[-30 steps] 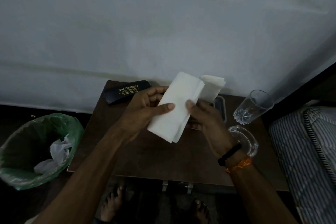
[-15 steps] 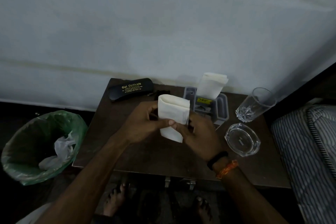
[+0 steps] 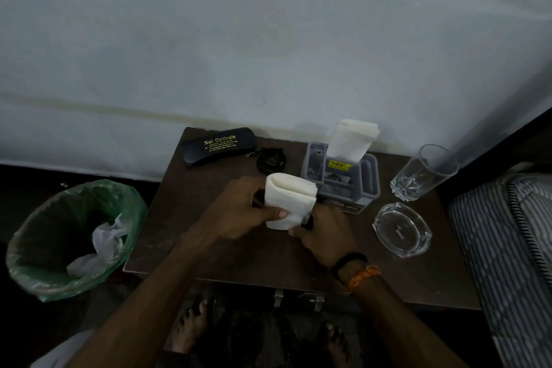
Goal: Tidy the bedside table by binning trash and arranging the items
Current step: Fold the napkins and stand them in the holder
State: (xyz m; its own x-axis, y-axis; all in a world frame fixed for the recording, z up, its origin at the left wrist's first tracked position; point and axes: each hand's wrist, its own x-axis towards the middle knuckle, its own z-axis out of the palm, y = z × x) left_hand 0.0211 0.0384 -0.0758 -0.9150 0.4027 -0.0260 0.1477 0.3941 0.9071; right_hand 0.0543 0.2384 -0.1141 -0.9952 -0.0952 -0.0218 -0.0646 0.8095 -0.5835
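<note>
My left hand (image 3: 245, 212) curls round the folded napkin (image 3: 288, 200), thumb pressed across its front. My right hand (image 3: 322, 233) pinches its lower corner from below. The napkin is raised just in front of the grey organiser (image 3: 343, 179) on the bedside table (image 3: 185, 218).

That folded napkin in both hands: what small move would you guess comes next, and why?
Probably carry the folded napkin right and slot it into the grey organizer. Both hands, left and right, pinch it folded, and another napkin already stands upright there.
</note>
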